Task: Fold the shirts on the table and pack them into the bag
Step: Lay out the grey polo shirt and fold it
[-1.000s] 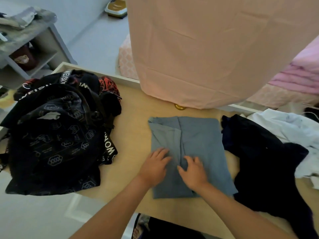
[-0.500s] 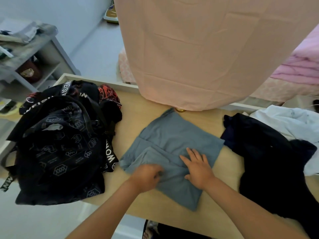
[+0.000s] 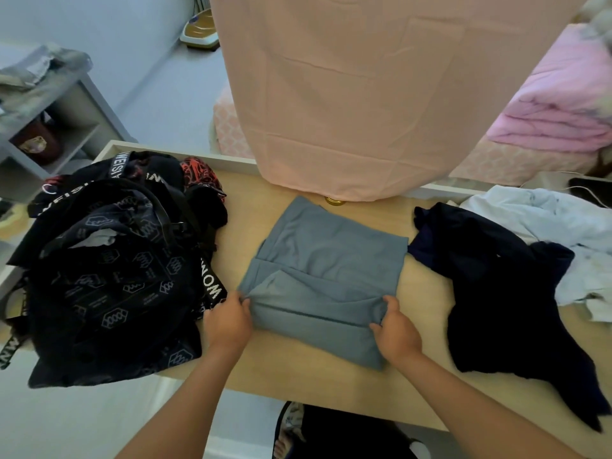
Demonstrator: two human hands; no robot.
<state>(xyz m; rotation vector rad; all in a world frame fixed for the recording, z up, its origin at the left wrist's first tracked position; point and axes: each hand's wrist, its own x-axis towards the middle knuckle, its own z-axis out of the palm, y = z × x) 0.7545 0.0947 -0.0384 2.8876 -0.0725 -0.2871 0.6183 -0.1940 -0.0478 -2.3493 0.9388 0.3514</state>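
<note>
— Both hands first: what are they doing?
— The left hand [image 3: 228, 321] pinches the left edge of the grey-blue shirt [image 3: 331, 260], fingers curled into the cloth. The right hand [image 3: 395, 329] grips the right edge, thumb on top.
— Where does that shirt lie?
— Flat in the middle of the wooden table [image 3: 298, 369], partly folded, with a fold line running across between the two hands.
— What sits at the left?
— A black backpack [image 3: 109, 270] with white lettering on its straps, slumped on the table's left end, just beside the left hand. Its near side hangs past the table edge.
— And to the right?
— A dark navy shirt [image 3: 496, 293], crumpled, reaches up to the grey-blue shirt's far right corner. Beyond it a pale shirt [image 3: 546, 220] lies in a heap at the right end.
— Anything behind?
— A peach cloth [image 3: 347, 94] hangs down over the table's far edge.
</note>
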